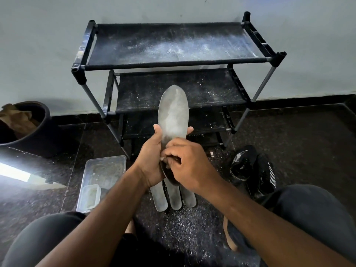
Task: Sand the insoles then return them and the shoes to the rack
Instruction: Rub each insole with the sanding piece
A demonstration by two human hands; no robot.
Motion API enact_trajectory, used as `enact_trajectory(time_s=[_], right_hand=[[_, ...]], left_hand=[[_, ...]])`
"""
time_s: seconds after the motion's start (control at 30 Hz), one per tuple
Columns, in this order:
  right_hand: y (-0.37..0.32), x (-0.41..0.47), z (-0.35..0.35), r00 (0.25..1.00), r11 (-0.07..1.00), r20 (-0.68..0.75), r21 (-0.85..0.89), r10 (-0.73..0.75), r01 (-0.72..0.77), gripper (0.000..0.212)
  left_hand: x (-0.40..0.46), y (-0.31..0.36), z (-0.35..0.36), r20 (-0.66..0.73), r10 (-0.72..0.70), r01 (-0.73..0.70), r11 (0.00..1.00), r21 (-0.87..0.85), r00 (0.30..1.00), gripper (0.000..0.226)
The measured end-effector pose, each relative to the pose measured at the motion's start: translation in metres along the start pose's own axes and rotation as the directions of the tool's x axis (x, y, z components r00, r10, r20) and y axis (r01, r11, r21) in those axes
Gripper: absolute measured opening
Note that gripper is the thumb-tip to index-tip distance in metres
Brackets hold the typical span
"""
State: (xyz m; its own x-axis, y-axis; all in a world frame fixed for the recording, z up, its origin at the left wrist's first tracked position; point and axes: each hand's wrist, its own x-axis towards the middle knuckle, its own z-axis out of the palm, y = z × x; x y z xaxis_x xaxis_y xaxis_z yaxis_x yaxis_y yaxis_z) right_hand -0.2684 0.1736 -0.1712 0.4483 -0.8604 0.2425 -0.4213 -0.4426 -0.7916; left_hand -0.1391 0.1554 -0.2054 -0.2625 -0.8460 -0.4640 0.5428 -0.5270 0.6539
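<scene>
Both knees frame the dusty floor, where three grey insoles (174, 197) lie side by side. Above them the left hand (152, 160) grips a fourth insole (172, 114) around its heel end, toe pointing at the black rack (173, 62), while the right hand (185, 162) pinches a small sanding piece against it. Black shoes (252, 170) sit right.

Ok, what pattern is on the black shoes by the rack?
White stripes on the black shoes, seen in the head view.

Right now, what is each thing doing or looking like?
Left hand: grips the raised insole from behind.
Right hand: fingers curled, pressing something small against the insole's heel.
Raised insole: upright, toe up.
Three insoles: lying on the floor.
Shoes: on the floor, off the rack.
Rack: shelves bare, dusty.
Plastic box: open.
</scene>
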Motion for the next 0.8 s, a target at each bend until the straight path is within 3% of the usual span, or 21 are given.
enact_trajectory(time_s=[0.07,0.2,0.3,0.43,0.5,0.67,0.8], right_hand=[[0.002,0.004,-0.006,0.998,0.996,-0.027,0.066,0.056,-0.054,0.009],[0.01,0.013,-0.013,0.941,0.996,-0.325,0.031,0.089,-0.083,0.006],[0.01,0.009,-0.006,0.958,0.991,-0.255,0.01,0.131,-0.133,0.012],[0.005,0.001,0.001,0.999,0.999,-0.035,0.035,0.037,-0.036,0.011],[0.002,0.002,-0.004,0.998,0.995,0.015,0.072,0.061,-0.062,0.007],[0.004,0.012,-0.018,0.953,0.987,-0.28,0.138,0.114,-0.078,0.002],[0.007,0.011,-0.006,0.965,0.994,-0.238,0.06,0.107,-0.095,0.009]], left_hand=[[-0.001,0.0,0.0,0.028,-0.007,0.008,1.0,-0.028,1.0,0.089],[-0.003,-0.004,0.013,0.023,0.016,-0.014,0.997,-0.074,1.0,0.077],[-0.001,-0.005,0.012,0.021,-0.005,0.006,0.998,-0.062,1.0,0.08],[0.0,-0.002,-0.003,-0.004,-0.011,0.011,1.0,-0.028,1.0,0.087],[-0.001,-0.001,-0.003,-0.012,-0.009,0.009,0.999,-0.032,1.0,0.086],[-0.003,-0.003,0.008,0.013,0.004,-0.003,0.995,-0.104,1.0,0.074],[-0.002,-0.006,0.011,0.021,-0.035,0.037,0.994,-0.102,0.999,0.077]])
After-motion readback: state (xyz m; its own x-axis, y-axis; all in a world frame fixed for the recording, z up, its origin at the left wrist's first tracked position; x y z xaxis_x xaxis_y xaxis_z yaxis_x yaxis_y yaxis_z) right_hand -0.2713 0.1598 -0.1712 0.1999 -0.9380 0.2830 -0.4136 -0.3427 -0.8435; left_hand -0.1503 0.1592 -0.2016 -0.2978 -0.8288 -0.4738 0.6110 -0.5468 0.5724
